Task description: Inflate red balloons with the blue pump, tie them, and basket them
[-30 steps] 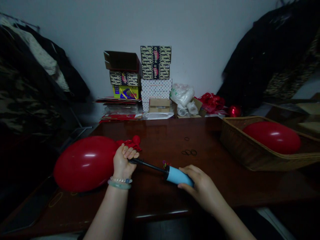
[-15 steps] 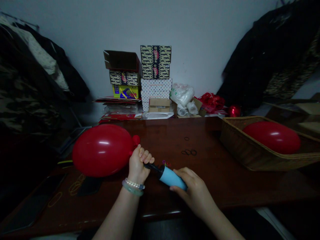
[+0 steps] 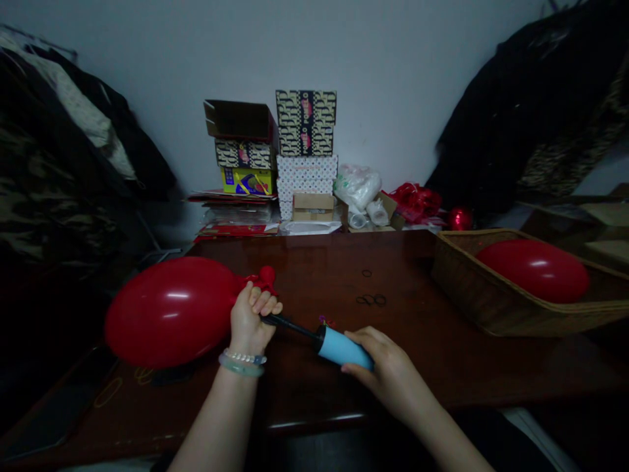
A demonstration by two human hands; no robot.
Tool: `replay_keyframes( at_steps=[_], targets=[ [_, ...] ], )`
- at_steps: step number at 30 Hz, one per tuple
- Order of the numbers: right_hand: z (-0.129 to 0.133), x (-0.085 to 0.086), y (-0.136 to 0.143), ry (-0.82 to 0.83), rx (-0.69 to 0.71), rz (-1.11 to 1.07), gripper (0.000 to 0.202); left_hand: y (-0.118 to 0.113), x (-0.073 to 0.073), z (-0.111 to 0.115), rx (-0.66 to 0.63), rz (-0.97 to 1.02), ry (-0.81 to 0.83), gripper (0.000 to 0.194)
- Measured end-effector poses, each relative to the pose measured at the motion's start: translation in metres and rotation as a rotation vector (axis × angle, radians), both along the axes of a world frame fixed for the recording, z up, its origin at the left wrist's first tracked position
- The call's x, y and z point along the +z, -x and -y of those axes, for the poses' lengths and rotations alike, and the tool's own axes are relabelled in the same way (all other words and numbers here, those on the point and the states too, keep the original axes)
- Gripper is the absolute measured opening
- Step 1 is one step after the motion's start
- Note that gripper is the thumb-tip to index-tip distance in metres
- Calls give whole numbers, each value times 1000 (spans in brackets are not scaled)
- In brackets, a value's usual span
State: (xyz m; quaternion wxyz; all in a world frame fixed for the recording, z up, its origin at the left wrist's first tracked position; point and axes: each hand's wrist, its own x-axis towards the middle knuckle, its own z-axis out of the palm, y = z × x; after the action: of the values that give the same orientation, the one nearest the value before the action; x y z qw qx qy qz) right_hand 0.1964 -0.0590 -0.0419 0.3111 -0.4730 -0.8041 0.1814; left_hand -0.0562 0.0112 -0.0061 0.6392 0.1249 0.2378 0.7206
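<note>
A large, inflated red balloon (image 3: 167, 311) lies to the left, its neck end running to my left hand (image 3: 253, 318). That hand is a closed fist around the black end of a balloon pump (image 3: 344, 347); where balloon and pump meet is hidden in it. My right hand (image 3: 388, 367) wraps round the pump's light blue barrel. A stretch of black rod shows between barrel and fist. Just past the fist hangs a small red bulb with crumpled red rubber (image 3: 266, 278). Tiny coloured bits (image 3: 325, 321) lie behind the barrel.
A wicker basket (image 3: 472, 308) at right holds another red balloon (image 3: 535, 269). Black rubber bands (image 3: 372, 299) lie mid-table; yellowish bands (image 3: 108, 392) and a dark flat object (image 3: 59, 406) lie at left. Stacked boxes (image 3: 307, 177) and plastic bags (image 3: 358, 187) stand at the back.
My left hand and the large balloon have moved left and slightly down, so more black rod shows out of the barrel. My right hand has shifted slightly right.
</note>
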Motion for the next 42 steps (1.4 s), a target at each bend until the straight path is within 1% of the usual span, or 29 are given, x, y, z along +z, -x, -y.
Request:
replay_keyframes(
  at_steps=[2, 5, 8, 13, 21, 25, 28, 32, 38, 42],
  targets=[
    [-2, 3, -8, 40, 16, 1, 41, 8, 1, -2, 22, 13, -10, 47],
    [-3, 7, -13, 80, 11, 10, 38, 11, 1, -3, 40, 27, -7, 48],
    [-2, 6, -11, 49, -18, 8, 38, 9, -1, -3, 41, 30, 13, 48],
    [2, -1, 2, -32, -32, 1, 37, -3, -5, -1, 17, 21, 15, 48],
    [7, -12, 21, -109, -53, -38, 43, -36, -5, 9, -61, -11, 23, 49],
    [8, -14, 25, -121, -59, -41, 43, -41, -6, 11, -73, -25, 27, 51],
    [6, -11, 25, -122, -34, -37, 43, -36, -5, 10, -63, -21, 35, 51],
    [3, -5, 18, -103, -12, -17, 42, -22, -3, 5, -45, 3, 26, 48],
    [0, 6, -7, 26, 19, -9, 40, 5, 2, 0, 30, 25, 22, 47],
    [-1, 11, -17, 105, 24, 3, 39, 12, 4, -1, 62, 33, 23, 47]
  ],
)
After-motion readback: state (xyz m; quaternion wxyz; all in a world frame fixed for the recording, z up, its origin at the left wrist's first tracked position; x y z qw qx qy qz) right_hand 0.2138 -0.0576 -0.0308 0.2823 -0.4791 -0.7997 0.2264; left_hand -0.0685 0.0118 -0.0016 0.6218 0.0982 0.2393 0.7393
